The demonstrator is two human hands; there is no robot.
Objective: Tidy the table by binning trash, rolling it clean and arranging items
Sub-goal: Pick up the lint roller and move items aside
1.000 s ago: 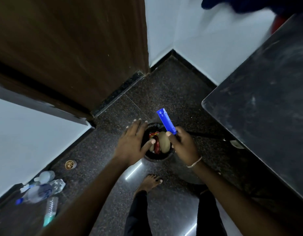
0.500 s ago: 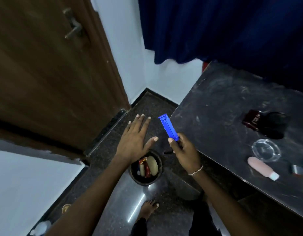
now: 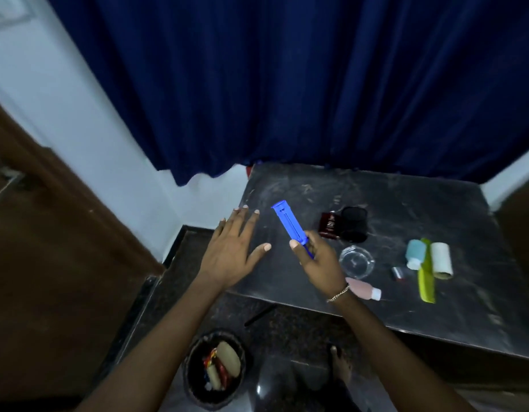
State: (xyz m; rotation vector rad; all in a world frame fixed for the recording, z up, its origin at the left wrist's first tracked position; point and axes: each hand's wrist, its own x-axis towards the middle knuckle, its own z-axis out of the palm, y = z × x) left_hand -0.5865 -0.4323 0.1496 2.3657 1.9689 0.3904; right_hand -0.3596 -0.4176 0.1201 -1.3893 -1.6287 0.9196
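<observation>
My right hand (image 3: pixel 319 258) grips the lower end of a blue plastic roller handle (image 3: pixel 288 223), which points up and away over the near left part of the dark table (image 3: pixel 406 200). My left hand (image 3: pixel 232 252) hovers flat with fingers spread beside it, over the table's left edge, holding nothing. Below on the floor, a round black bin (image 3: pixel 217 368) holds wrappers and a tan object.
On the table lie a dark red box (image 3: pixel 328 226), black sunglasses (image 3: pixel 354 224), a glass ashtray (image 3: pixel 357 261), a pink bottle (image 3: pixel 364 289), a teal bottle (image 3: pixel 415 254), a green comb (image 3: pixel 425 275), and a paper roll (image 3: pixel 441 260). Blue curtain behind; wooden door left.
My view has lifted from the bin on the floor up to the table. Both hands have risen from over the bin to the table's left edge, the right still gripping the blue handle.
</observation>
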